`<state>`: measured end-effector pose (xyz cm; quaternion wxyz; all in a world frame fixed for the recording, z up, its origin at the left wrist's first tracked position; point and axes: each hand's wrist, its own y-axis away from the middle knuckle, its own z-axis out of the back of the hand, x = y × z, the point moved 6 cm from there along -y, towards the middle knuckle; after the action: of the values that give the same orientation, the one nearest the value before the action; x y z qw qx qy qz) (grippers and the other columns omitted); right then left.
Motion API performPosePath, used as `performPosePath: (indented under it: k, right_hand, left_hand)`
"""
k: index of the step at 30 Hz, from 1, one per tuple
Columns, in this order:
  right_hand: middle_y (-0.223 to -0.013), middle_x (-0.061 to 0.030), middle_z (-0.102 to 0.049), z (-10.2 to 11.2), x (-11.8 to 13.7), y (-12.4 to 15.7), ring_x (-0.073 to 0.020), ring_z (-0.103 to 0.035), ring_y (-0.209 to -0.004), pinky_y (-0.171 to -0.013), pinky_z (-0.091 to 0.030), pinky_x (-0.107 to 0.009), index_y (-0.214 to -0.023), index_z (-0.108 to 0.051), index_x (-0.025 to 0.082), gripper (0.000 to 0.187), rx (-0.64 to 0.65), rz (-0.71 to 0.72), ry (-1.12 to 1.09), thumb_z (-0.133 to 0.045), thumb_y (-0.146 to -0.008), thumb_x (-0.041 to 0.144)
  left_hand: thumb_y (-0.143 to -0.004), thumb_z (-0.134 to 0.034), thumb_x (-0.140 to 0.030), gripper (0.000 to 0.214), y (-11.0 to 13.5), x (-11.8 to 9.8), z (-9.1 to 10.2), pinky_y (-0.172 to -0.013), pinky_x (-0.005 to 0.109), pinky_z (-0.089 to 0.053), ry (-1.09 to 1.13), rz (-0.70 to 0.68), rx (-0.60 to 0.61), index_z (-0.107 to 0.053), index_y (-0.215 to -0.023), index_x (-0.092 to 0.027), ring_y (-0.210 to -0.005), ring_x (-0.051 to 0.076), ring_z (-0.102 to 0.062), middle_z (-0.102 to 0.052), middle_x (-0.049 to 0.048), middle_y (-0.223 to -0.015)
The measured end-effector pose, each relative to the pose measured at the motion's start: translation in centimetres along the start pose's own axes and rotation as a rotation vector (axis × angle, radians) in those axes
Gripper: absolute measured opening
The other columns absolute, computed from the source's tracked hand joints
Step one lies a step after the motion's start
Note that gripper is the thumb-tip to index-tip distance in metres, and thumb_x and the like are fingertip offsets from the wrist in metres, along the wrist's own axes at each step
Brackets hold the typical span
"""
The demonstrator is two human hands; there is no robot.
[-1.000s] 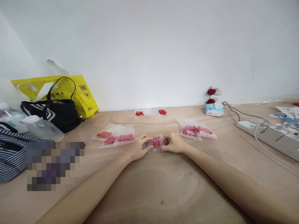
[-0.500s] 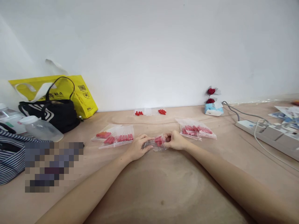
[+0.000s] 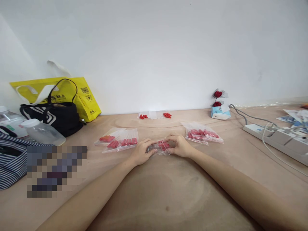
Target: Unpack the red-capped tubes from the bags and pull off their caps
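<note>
A small clear zip bag with red pieces inside (image 3: pixel 160 147) lies on the tan table (image 3: pixel 168 192) between my two hands. My left hand (image 3: pixel 141 151) pinches its left end, fingers closed on the plastic. My right hand (image 3: pixel 179 145) grips its right end, fingers curled over the bag. Left of my hands lies a pile of filled clear bags with red pieces (image 3: pixel 120 140). A second pile of filled bags (image 3: pixel 202 133) lies just right of my right hand. Two small heaps of loose red pieces (image 3: pixel 166 115) sit by empty bags near the wall.
At the left stand a black handbag (image 3: pixel 56 117), a yellow carrier bag (image 3: pixel 81 96), a plastic bottle (image 3: pixel 43 132) and a striped bag (image 3: pixel 12 158). A tissue pack with red roses (image 3: pixel 219 107) sits by the wall. A white power strip (image 3: pixel 276 136) with cables lies at the right.
My right hand has lowered and flattened over the right end of the small bag. My left hand has stayed on the left end. The bag lies a little flatter.
</note>
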<state>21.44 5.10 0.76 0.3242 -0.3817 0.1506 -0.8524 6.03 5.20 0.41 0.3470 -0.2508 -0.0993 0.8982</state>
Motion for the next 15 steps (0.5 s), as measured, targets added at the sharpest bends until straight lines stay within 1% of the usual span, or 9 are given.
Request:
performPosePath:
  k: [2, 5, 9, 10, 12, 15]
  right_hand:
    - [-0.082, -0.0021, -0.057, -0.06, 0.25, 0.05, -0.0145, -0.052, -0.08, -0.075, -0.04, -0.027, -0.081, -0.064, 0.019, 0.024, -0.019, 0.056, 0.006, -0.067, -0.058, 0.013]
    - [-0.083, -0.0023, -0.053, -0.15, 0.33, 0.14, -0.0133, -0.052, -0.078, -0.072, -0.041, -0.025, -0.079, -0.064, 0.018, 0.021, -0.032, 0.073, 0.005, -0.064, -0.059, 0.01]
    - [-0.079, -0.0004, -0.057, -0.5, 0.34, 0.23, -0.009, -0.051, -0.064, -0.059, -0.039, -0.02, -0.081, -0.063, 0.018, 0.019, 0.051, 0.043, -0.012, -0.059, -0.064, 0.01]
    - [-0.079, -0.0001, -0.059, -0.49, 0.29, 0.25, -0.0085, -0.05, -0.061, -0.058, -0.038, -0.02, -0.082, -0.063, 0.018, 0.018, 0.071, 0.031, 0.007, -0.059, -0.066, 0.012]
    - [-0.079, -0.0005, -0.063, -0.15, 0.03, 0.25, -0.0098, -0.053, -0.061, -0.063, -0.037, -0.023, -0.085, -0.063, 0.019, 0.017, 0.076, -0.001, 0.114, -0.061, -0.068, 0.02]
    - [-0.077, -0.0023, -0.065, 0.5, -0.56, 0.22, -0.015, -0.057, -0.068, -0.072, -0.035, -0.029, -0.089, -0.063, 0.02, 0.027, 0.065, -0.06, 0.288, -0.064, -0.067, 0.035]
  left_hand:
    - [-0.078, -0.054, -0.031, 0.029, -0.03, -0.03, 0.04, -0.077, 0.032, -0.042, 0.001, 0.004, -0.004, -0.058, -0.104, -0.018, -0.085, 0.019, -0.055, -0.06, 0.0056, -0.09]
    - [-0.078, -0.055, -0.031, 0.027, -0.05, -0.11, 0.09, -0.078, 0.032, -0.042, 0.007, 0.01, -0.005, -0.059, -0.101, -0.017, -0.086, 0.019, -0.055, -0.061, 0.0059, -0.09]
    - [-0.077, -0.055, -0.029, 0.024, -0.04, -0.12, 0.14, -0.078, 0.031, -0.043, 0.018, 0.02, -0.008, -0.06, -0.098, -0.018, -0.086, 0.018, -0.056, -0.062, 0.0055, -0.091]
    - [-0.077, -0.056, -0.029, 0.024, -0.04, -0.1, 0.16, -0.078, 0.031, -0.043, 0.023, 0.021, -0.012, -0.061, -0.098, -0.019, -0.086, 0.018, -0.056, -0.062, 0.0052, -0.091]
    - [-0.077, -0.056, -0.028, 0.024, -0.03, -0.05, 0.18, -0.078, 0.03, -0.043, 0.033, 0.022, -0.018, -0.061, -0.098, -0.019, -0.086, 0.018, -0.056, -0.062, 0.0047, -0.092]
    - [-0.077, -0.055, -0.028, 0.024, -0.01, 0.03, 0.13, -0.077, 0.03, -0.043, 0.03, 0.024, -0.016, -0.06, -0.099, -0.02, -0.086, 0.017, -0.057, -0.062, 0.0044, -0.093]
